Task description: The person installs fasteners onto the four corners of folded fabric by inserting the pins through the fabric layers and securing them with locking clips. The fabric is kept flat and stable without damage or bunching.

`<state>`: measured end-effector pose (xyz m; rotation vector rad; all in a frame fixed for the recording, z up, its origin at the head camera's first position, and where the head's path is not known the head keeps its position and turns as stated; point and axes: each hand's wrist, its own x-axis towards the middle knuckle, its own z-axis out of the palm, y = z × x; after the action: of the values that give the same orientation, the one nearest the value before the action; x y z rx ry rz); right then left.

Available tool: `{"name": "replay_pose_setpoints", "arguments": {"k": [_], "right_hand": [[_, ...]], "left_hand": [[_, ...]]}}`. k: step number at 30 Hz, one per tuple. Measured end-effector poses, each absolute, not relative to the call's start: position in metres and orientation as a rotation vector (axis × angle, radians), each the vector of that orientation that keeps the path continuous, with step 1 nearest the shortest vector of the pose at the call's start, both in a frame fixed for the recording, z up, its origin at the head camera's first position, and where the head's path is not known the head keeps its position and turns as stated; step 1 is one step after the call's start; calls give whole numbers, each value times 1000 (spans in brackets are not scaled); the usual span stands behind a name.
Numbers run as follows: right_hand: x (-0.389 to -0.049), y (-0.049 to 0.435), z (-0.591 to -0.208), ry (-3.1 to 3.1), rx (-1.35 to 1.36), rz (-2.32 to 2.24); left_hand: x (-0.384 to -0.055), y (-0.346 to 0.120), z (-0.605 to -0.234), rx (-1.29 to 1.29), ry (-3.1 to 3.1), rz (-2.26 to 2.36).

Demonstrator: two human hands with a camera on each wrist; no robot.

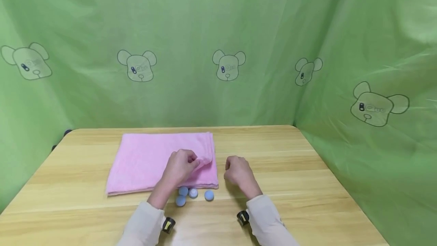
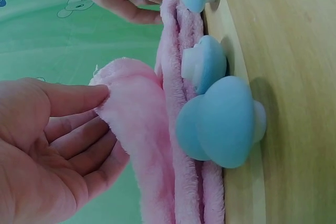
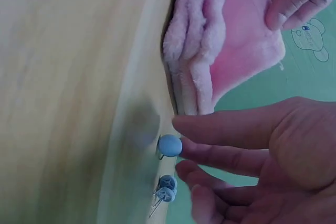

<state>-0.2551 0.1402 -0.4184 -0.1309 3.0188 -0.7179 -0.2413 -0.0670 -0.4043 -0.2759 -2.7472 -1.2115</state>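
Observation:
My left hand (image 1: 179,166) pinches the front right corner of a folded pink fleece cloth (image 1: 150,158), lifting its top layer. In the left wrist view the thumb lies over the raised corner (image 2: 126,77). Right of the cloth, my right hand (image 1: 239,172) is low over the table. The right wrist view shows its thumb and fingertips spread around a small round blue piece (image 3: 169,146) with a metal pin. I cannot tell whether they touch it. Beside that piece lie more blue pieces with pins (image 3: 165,193). In the head view these pieces are hidden by the hand.
Several mushroom-shaped blue caps with white stems stand or lie along the cloth's front edge: a touching pair (image 1: 180,200), one with its stem up (image 1: 193,193) and one farther right (image 1: 209,195). A green curtain (image 1: 184,98) encloses the wooden table (image 1: 307,196) behind and at the sides.

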Motion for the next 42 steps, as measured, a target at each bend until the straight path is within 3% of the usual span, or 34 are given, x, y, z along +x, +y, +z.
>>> {"name": "replay_pose_setpoints", "arguments": {"k": [12,25,34,42], "right_hand": [[-250,136,-421,2944,-127,-644],[-253,134,-396,2876,-182,-1168],[-248,119,-405,2562,-374,-1527],[-244,104,-412,2462,-332,-1640]], "left_hand": [[-242,-64,-404,-312,-2720,-1168],[-242,-62,-402,-237,-2694,-1231],[-242,-66,-405,-270,-2642,-1293],[-240,-67,-401,-263,-2652,-1344]]}}
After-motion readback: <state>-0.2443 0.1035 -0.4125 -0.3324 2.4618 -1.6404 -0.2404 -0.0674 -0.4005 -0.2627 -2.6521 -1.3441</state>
